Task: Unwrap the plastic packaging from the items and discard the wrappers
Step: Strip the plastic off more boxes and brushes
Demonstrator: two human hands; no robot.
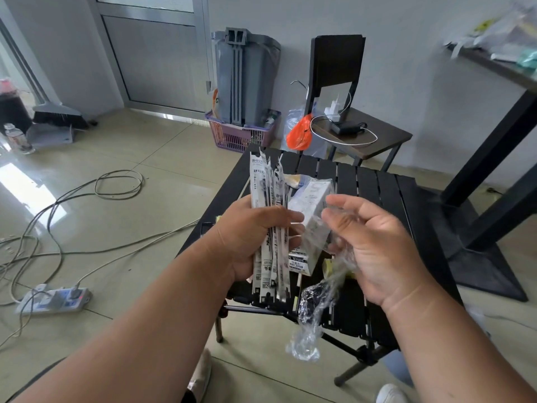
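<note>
Our left hand (255, 242) is gripping a fanned bundle of long white printed sachets (268, 228); our right hand (374, 251) is loosely pinching a crumpled clear plastic wrapper (316, 309) that is dangling below it. We should be peeling it clear before binning it. Beneath is a black slatted folding table (377, 193) bearing a small white carton (312, 216), with cables trailing across the tiled floor (130, 146).
</note>
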